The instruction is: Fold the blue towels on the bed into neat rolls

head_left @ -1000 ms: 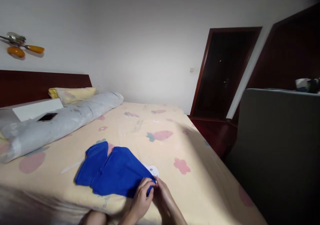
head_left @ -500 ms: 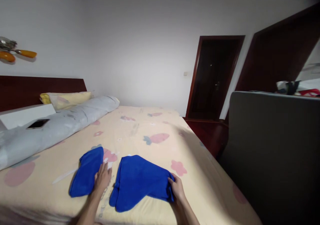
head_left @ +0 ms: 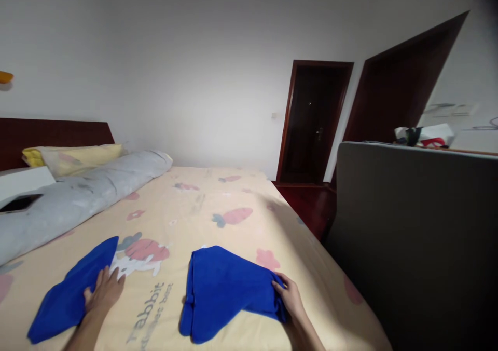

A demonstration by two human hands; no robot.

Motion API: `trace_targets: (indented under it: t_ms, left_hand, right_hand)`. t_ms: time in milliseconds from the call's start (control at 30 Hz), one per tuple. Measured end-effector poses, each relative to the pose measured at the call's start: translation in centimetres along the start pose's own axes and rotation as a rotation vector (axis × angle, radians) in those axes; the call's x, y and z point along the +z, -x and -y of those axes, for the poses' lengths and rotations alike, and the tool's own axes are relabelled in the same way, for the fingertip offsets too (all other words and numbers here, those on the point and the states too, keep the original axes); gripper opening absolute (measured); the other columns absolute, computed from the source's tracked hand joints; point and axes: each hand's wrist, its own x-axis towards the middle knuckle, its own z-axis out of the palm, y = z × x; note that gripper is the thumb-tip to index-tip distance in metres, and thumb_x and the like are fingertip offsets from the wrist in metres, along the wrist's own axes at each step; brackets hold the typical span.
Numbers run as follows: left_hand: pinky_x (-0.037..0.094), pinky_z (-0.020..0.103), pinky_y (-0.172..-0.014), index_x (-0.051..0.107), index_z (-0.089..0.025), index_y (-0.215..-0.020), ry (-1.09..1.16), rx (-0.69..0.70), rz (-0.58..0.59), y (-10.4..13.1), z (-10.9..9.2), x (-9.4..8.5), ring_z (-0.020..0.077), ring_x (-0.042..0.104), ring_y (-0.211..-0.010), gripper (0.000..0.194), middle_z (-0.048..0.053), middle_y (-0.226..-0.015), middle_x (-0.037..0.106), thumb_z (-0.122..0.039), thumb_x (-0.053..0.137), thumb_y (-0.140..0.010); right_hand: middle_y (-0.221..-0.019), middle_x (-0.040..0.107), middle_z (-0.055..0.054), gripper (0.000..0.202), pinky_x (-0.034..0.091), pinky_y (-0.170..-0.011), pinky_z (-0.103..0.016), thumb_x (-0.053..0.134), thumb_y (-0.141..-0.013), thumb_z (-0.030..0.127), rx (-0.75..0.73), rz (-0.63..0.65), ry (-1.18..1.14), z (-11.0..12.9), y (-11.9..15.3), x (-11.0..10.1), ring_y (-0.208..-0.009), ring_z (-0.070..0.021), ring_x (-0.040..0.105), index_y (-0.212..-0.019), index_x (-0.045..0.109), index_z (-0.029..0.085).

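Two pieces of blue folded clothing lie on the bed (head_left: 171, 288). The left one (head_left: 72, 291) is the smaller, a slanted strip. My left hand (head_left: 104, 291) rests along its right edge, fingers spread, with the thumb against the fabric. The larger blue garment (head_left: 225, 288) lies in the middle, wide at its left and narrowing to the right. At that narrow right end, my right hand (head_left: 288, 294) pinches the cloth between thumb and fingers. Its exact kind of garment is hard to tell from the folds.
A grey rolled bundle (head_left: 101, 185) lies along the left of the bed, a dark phone (head_left: 20, 203) on it. Behind it are a yellow pillow (head_left: 81, 156) and a white box (head_left: 25, 180). A tall grey panel (head_left: 408, 226) stands to the right, and a dark door (head_left: 311, 127) is beyond.
My left hand and the smaller blue garment have moved left, widening the gap to the larger one and uncovering the printed rabbit and lettering. The view has turned slightly right; my right hand keeps its hold.
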Motion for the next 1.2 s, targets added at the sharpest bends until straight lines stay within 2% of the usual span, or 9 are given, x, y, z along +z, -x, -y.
trace_targets:
  t_ms: [200,267,400,533,667,833,967,1067,1200]
  left_hand:
    - [0.032,0.044,-0.104,0.055,-0.021,-0.132,0.074,0.367,-0.019,7.6,-8.8,-1.6,0.0241,0.04,-0.135,0.045,0.012,-0.146,0.048,-0.027,0.032,-0.093]
    - [0.033,0.042,-0.103,0.058,-0.025,-0.127,0.179,0.468,-0.013,11.1,-12.3,-1.7,0.0242,0.047,-0.128,0.043,0.011,-0.135,0.058,-0.033,0.032,-0.095]
    - [0.039,0.044,-0.092,0.066,-0.021,-0.103,0.175,0.401,0.023,16.1,-17.8,-1.5,0.03,0.057,-0.11,0.044,0.013,-0.108,0.067,-0.046,0.031,-0.095]
    - [0.043,0.042,-0.088,0.066,-0.017,-0.099,0.189,0.379,-0.002,17.1,-19.6,-0.9,0.0313,0.06,-0.106,0.04,0.015,-0.102,0.069,-0.038,0.032,-0.094]
    - [0.047,0.031,-0.082,0.064,-0.022,-0.097,0.402,0.469,-0.021,16.3,-18.8,-0.6,0.0231,0.066,-0.093,0.033,0.01,-0.093,0.071,-0.035,0.034,-0.094]
    - [0.046,0.028,-0.072,0.062,-0.023,-0.091,0.421,0.447,0.019,16.1,-18.2,-1.2,0.0201,0.067,-0.082,0.031,0.006,-0.085,0.07,-0.037,0.034,-0.095]
    - [0.045,0.027,-0.076,0.061,-0.022,-0.1,0.301,0.409,0.063,15.8,-18.2,-2.0,0.02,0.067,-0.089,0.029,0.007,-0.093,0.07,-0.034,0.035,-0.096]
    - [0.044,0.027,-0.076,0.059,-0.021,-0.106,0.206,0.401,0.094,14.5,-16.7,-2.7,0.0203,0.068,-0.092,0.028,0.01,-0.102,0.07,-0.031,0.035,-0.097]
    - [0.044,0.028,-0.071,0.057,-0.021,-0.103,0.144,0.351,0.15,11.6,-12.6,-3.4,0.0216,0.069,-0.088,0.023,0.011,-0.102,0.071,-0.029,0.036,-0.097]
  right_hand:
    - [-0.123,0.062,-0.015,0.048,0.044,-0.098,-0.045,0.064,-0.066,0.045,-0.02,-0.161,0.227,2.0,-1.2,-0.6,-0.119,-0.034,0.055,-0.105,0.067,0.019]
    - [-0.122,0.062,-0.013,0.041,0.043,-0.1,-0.043,0.057,-0.075,0.046,-0.178,-0.117,0.204,4.0,-0.2,1.8,-0.118,-0.0304,0.055,-0.107,0.066,0.021]
    - [-0.093,0.069,-0.006,0.021,0.049,-0.081,-0.032,0.051,-0.082,0.029,-0.291,0.274,0.243,7.5,3.9,10.2,-0.088,-0.0221,0.064,-0.093,0.067,0.022]
    - [-0.096,0.069,-0.01,0.018,0.047,-0.083,-0.036,0.051,-0.083,0.022,-0.277,0.366,0.582,8.5,7.3,17.6,-0.094,-0.0265,0.063,-0.093,0.067,0.019]
    - [-0.108,0.068,-0.014,0.027,0.045,-0.089,-0.04,0.055,-0.083,0.021,-0.295,0.375,0.736,8.3,8.1,20.3,-0.106,-0.0308,0.061,-0.107,0.066,0.017]
    - [-0.087,0.072,-0.006,0.019,0.043,-0.071,-0.027,0.051,-0.08,0.012,-0.287,0.402,0.703,8.3,7.4,20.1,-0.084,-0.0219,0.067,-0.084,0.068,0.02]
    - [-0.085,0.072,-0.007,0.017,0.039,-0.064,-0.025,0.051,-0.08,0.011,-0.226,0.319,0.715,8.0,5.7,18.4,-0.078,-0.0209,0.068,-0.084,0.066,0.019]
    - [-0.087,0.072,-0.009,0.017,0.039,-0.065,-0.026,0.049,-0.08,0.011,-0.175,0.232,0.725,7.3,3.5,14.8,-0.078,-0.0211,0.067,-0.085,0.065,0.017]
    - [-0.08,0.072,-0.007,0.013,0.039,-0.062,-0.024,0.05,-0.082,0.018,-0.09,0.139,0.692,5.5,0.0,7.2,-0.075,-0.0187,0.066,-0.079,0.063,0.018]
